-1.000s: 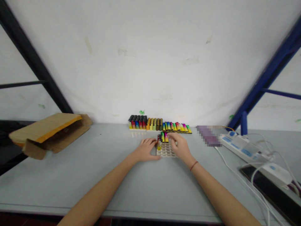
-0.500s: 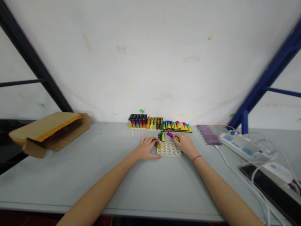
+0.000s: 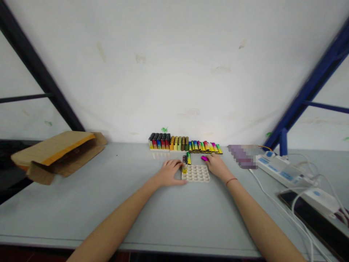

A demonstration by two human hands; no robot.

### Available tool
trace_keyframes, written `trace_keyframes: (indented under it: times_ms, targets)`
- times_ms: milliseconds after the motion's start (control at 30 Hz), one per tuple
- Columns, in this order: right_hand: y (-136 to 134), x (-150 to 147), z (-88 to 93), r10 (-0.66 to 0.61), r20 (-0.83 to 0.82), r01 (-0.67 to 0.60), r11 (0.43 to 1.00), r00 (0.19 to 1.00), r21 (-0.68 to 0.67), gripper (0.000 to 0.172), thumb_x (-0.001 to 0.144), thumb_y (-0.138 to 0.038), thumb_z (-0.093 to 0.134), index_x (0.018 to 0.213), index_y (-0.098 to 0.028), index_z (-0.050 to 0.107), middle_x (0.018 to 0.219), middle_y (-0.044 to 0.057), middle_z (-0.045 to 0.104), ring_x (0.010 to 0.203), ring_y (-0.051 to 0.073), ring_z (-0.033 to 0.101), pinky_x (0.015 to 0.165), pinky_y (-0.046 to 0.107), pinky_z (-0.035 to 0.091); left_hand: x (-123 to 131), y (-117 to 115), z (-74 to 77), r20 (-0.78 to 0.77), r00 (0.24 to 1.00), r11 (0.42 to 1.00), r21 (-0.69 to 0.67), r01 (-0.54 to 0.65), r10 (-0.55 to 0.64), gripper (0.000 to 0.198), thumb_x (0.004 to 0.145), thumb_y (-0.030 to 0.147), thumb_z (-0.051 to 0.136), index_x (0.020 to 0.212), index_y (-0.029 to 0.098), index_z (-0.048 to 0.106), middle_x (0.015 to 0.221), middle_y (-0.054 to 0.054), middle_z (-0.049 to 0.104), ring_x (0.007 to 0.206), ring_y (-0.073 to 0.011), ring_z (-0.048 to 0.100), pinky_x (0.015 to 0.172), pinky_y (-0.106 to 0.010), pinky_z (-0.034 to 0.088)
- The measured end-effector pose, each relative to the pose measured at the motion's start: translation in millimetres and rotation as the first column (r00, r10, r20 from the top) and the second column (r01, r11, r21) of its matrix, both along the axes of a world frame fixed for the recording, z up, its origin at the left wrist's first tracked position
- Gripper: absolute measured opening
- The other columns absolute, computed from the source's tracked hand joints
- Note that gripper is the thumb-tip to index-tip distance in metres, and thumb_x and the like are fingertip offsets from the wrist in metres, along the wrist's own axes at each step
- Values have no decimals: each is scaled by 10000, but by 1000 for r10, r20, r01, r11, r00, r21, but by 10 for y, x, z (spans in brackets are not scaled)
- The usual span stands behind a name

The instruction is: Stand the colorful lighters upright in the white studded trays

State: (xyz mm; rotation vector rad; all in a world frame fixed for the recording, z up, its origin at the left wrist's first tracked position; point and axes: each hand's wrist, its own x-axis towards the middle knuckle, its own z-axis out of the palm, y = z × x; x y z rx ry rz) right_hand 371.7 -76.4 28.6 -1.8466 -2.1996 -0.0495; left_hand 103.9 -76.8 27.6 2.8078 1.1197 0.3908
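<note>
A small white tray [image 3: 198, 174] with round sockets lies on the grey table [image 3: 174, 214]. Two lighters [image 3: 187, 161] stand in its far left corner. My left hand [image 3: 169, 173] rests flat against the tray's left edge, fingers apart. My right hand [image 3: 217, 166] is just right of the tray's far corner and holds a pink lighter [image 3: 204, 158] by its fingertips. Behind the tray, a row of colourful lighters [image 3: 205, 147] lies along the wall, with a full tray of upright lighters [image 3: 167, 142] to its left.
An open cardboard box [image 3: 58, 153] lies on its side at the left. At the right are a blurred purple object [image 3: 242, 155], white power strips [image 3: 283, 170] with several cables, and a dark flat device [image 3: 313, 216]. A blue frame post [image 3: 283, 142] stands at the right.
My right hand has drawn back from over the tray to its right far corner, carrying a pink lighter away. My left hand has stayed at the tray's left edge.
</note>
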Motion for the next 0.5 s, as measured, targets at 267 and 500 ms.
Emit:
trace_keyframes:
  times_ms: [267,500]
  targets:
    - [-17,-11,-2,-42,-452,97,991,891,98,294,901,-225,351,1148,-135,485,951,147,635,842,268,605,728,344,436,1,16,-34,21,1000,1000,3,7,-7,704,743,663,620,1232,165,526,1311,-155,503,1213,-339,449,1039,-479,302]
    - [-54,-95,90,0,-631,103,987,775,127,291,911,-467,293,786,-238,420,677,46,564,621,221,542,597,325,390,-3,25,-53,11,1000,1000,19,3,-3,715,741,672,619,1232,160,524,1312,-160,501,1208,-332,451,1035,-471,304]
